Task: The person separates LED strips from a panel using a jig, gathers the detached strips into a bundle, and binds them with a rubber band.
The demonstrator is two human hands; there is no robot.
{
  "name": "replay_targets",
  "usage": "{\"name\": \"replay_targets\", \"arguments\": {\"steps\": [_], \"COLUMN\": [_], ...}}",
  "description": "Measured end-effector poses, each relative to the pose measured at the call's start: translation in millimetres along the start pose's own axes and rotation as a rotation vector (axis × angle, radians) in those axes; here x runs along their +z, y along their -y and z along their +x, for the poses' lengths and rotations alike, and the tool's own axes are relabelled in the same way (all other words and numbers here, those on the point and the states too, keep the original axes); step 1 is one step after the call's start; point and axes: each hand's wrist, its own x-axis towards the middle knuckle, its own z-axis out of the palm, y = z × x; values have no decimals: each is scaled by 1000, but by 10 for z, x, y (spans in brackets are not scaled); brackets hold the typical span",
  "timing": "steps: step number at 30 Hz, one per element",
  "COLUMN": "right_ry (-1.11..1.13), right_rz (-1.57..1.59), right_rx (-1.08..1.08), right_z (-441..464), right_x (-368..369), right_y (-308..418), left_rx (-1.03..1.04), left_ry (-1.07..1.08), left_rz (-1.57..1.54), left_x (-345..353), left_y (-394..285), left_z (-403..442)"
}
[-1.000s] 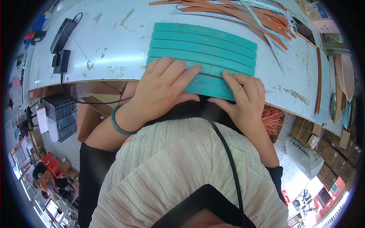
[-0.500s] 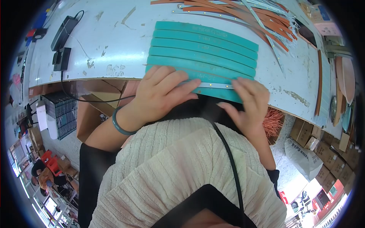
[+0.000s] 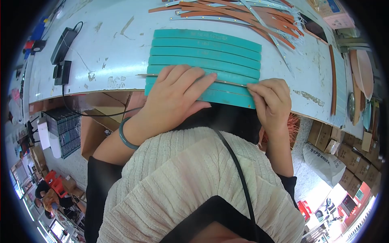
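A grooved teal board (image 3: 206, 52) lies near the table's front edge. Across its lower rows runs a thin LED strip (image 3: 231, 83), turned so that mostly its narrow edge shows. My right hand (image 3: 272, 99) pinches the strip's right end between thumb and fingers at the board's right side. Over the board's lower left, my left hand (image 3: 172, 89) rests with bent fingers close together on the strip, its thumb lower down. Part of the strip is hidden under the left hand, and its tip sticks out further left.
A tangled pile of LED strips and orange-brown strips (image 3: 239, 14) lies at the table's back. A black power adapter (image 3: 62, 73) with a cable sits on the left. Below the table are cardboard boxes (image 3: 91, 137) and a bundle of orange wires (image 3: 292, 127).
My right hand has closed from a loose, spread pose onto the strip's right end. The strip has turned from its LED face to its edge. The view has shifted slightly.
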Motion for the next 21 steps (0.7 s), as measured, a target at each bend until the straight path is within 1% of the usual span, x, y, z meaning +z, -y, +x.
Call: {"name": "replay_targets", "arguments": {"steps": [3,6,9,13,18,21], "right_ry": [-119,-50,3,-5,15,50], "right_rz": [78,67,41,23,32,93], "right_rx": [245,248,150,74,-12,37], "right_z": [-49,-155,-58,-36,-146,-153], "right_x": [-70,-125,-119,-65,-90,-150], "right_y": [48,-95,-80,-71,-98,17], "left_rx": [-4,-11,-5,-18,29,44], "left_ry": [-4,-5,-2,0,-41,-69], "left_rz": [-16,-30,-35,-38,-66,-60], "left_x": [12,15,24,23,81,92], "left_y": [15,18,17,12,59,71], "left_z": [8,15,29,29,-22,-30]}}
